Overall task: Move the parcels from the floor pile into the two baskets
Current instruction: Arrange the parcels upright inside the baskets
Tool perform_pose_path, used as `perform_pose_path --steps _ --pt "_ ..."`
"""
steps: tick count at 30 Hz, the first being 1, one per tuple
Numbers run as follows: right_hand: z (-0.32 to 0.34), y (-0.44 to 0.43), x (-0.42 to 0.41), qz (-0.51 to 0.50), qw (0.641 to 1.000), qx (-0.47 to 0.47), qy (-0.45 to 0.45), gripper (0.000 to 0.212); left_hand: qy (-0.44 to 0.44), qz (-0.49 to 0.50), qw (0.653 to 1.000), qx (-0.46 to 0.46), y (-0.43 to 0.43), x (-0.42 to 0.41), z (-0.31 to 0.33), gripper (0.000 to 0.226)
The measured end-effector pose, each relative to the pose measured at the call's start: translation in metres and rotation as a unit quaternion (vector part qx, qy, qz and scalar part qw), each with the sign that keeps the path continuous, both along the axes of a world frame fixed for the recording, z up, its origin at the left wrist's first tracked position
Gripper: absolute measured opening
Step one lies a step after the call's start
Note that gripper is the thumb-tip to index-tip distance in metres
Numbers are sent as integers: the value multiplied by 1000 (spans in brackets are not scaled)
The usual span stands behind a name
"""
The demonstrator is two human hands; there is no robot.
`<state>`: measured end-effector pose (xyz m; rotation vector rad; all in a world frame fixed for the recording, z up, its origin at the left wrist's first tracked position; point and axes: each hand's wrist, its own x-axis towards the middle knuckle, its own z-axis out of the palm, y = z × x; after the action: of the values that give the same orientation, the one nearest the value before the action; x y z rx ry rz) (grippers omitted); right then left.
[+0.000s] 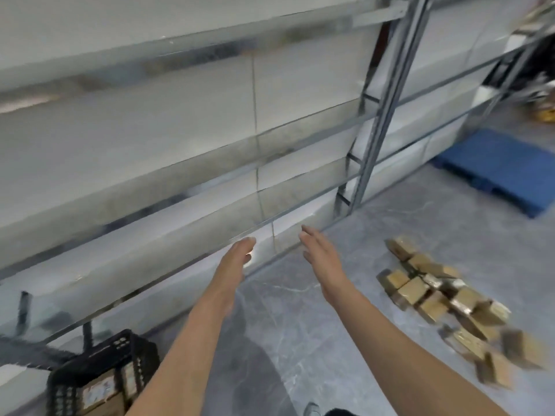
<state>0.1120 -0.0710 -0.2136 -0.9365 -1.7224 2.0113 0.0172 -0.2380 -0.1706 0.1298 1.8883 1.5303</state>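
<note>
Hands: two, on bare forearms, stretched forward toward 12 o'clock, side by side and apart from each other.
Left hand (232, 265): the grip is apart, with the fingers straight and lying close together, holding nothing. It hangs in the air in front of the lowest shelf edge.
Right hand (326, 265): the grip is apart here too, with the fingers straight, the palm turned in toward the left hand, and nothing in it.
Parcels (435, 292): one loose pile of small brown boxes lies on the floor at 4 o'clock in the view, well apart from both hands. I count at least a dozen. The near end of the pile is smeared by blur, so I cannot give an exact number.
Basket (132, 343): one in view, black plastic mesh, low at 7 o'clock at the foot of the rack, on the 9 o'clock side of the left forearm. Brown parcels with pale labels show through its wall, but I cannot tell how many.
Rack (180, 181): one long grey metal set of shelves runs across the view from 9 o'clock to 1 o'clock.
Post (386, 109): one upright of the rack, at 1 o'clock.
Pallet (504, 172): one, blue, flat on the floor at 2 o'clock, beyond the pile.
Floor (285, 310): grey with pale veins, and it carries the pile.
Shoe (312, 409): one toe at 6 o'clock, on the bottom edge.
</note>
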Motion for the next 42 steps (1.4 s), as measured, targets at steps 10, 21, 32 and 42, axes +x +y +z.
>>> perform_pose_path --steps 10,21,32,42 --pt "-25 113 42 -156 986 -41 -35 49 -23 -156 987 -34 167 -6 -25 22" --pt "-63 200 -5 -308 942 -81 -103 48 -74 -303 947 -75 304 -88 -80 21" --pt "-90 288 -8 -409 896 -117 -130 38 -79 -426 892 -126 423 -108 -119 53" --pt "-163 479 11 -425 880 -154 -147 43 -79 -439 875 -189 609 -97 -186 50"
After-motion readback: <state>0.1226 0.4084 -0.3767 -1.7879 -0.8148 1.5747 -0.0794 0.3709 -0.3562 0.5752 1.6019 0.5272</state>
